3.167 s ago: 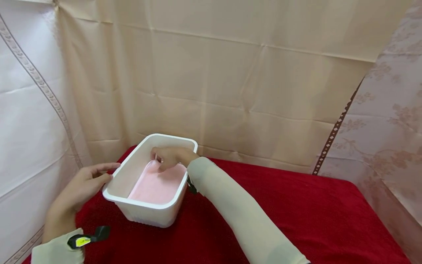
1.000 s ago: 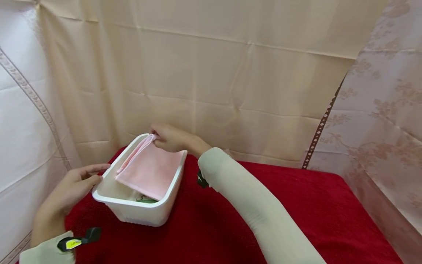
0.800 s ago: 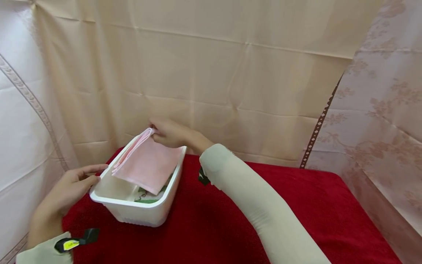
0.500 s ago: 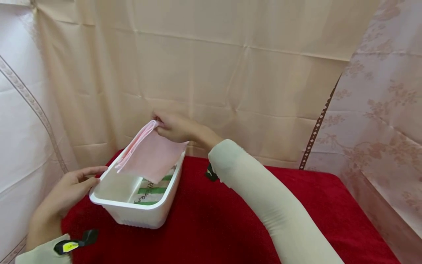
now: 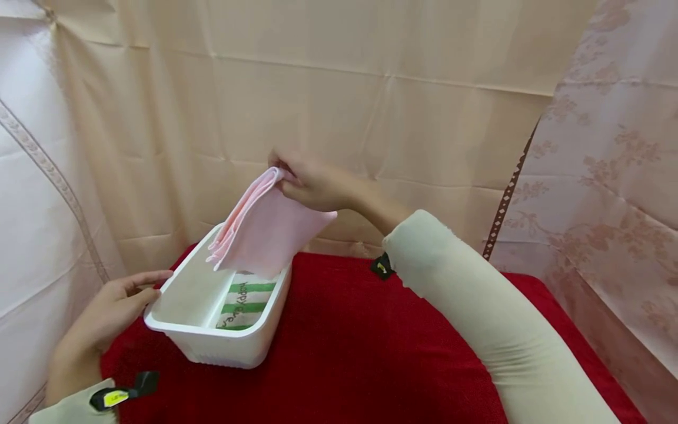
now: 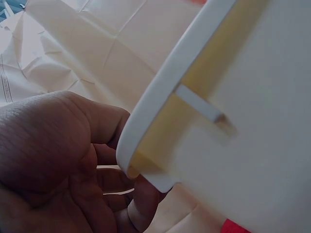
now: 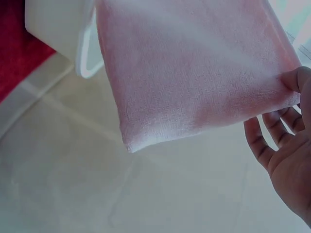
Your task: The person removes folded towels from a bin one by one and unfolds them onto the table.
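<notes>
My right hand [image 5: 315, 181] pinches a folded pink towel [image 5: 267, 232] by its upper edge and holds it above the white plastic bin [image 5: 225, 348]. In the right wrist view the towel [image 7: 194, 73] hangs from the thumb and fingers, its weave soft and fuzzy. My left hand [image 5: 113, 309] grips the bin's left rim; the left wrist view shows thumb and fingers at the rim's corner [image 6: 141, 121]. Inside the bin lies a green-and-white striped cloth [image 5: 246, 305] with dark lettering, partly covered from view by the towel.
A red cloth [image 5: 360, 347] covers the table, which extends right of the bin. Beige curtain [image 5: 339, 106] hangs behind, with pale curtains at both sides. The bin stands near the table's back left edge.
My right hand has gripped the pink towel in the bin and lifted it up and to the right. The striped cloth beneath has come into view. My left hand stays at the rim.
</notes>
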`<action>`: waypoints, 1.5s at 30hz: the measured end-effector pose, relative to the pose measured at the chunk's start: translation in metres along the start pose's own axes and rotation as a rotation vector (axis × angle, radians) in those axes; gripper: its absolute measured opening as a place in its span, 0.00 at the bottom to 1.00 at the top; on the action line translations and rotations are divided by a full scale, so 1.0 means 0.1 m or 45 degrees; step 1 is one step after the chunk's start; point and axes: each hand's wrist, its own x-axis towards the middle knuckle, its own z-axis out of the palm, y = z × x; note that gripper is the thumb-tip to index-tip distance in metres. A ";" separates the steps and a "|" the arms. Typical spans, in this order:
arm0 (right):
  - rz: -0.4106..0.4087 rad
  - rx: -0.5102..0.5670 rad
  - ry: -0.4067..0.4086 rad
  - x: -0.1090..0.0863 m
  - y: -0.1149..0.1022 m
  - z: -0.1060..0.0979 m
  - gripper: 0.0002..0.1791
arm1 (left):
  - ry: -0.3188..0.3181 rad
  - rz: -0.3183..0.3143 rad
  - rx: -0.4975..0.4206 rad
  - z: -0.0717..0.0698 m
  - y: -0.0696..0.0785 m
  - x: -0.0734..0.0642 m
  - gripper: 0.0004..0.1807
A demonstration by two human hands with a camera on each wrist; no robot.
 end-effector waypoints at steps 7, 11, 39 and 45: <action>-0.028 -0.077 0.053 -0.22 -0.05 -0.34 0.06 | -0.002 -0.007 0.000 -0.02 -0.06 0.01 0.20; -0.001 -0.069 0.073 -0.46 -0.02 -0.53 0.06 | -0.004 -0.005 -0.009 -0.01 -0.08 0.03 0.19; 0.307 -0.359 0.019 -2.73 0.29 -0.92 0.18 | 0.000 0.004 -0.052 -0.07 -0.10 0.06 0.17; 0.317 -0.301 -0.058 -3.12 0.19 -0.94 0.25 | -0.006 -0.010 -0.046 -0.06 -0.08 0.04 0.17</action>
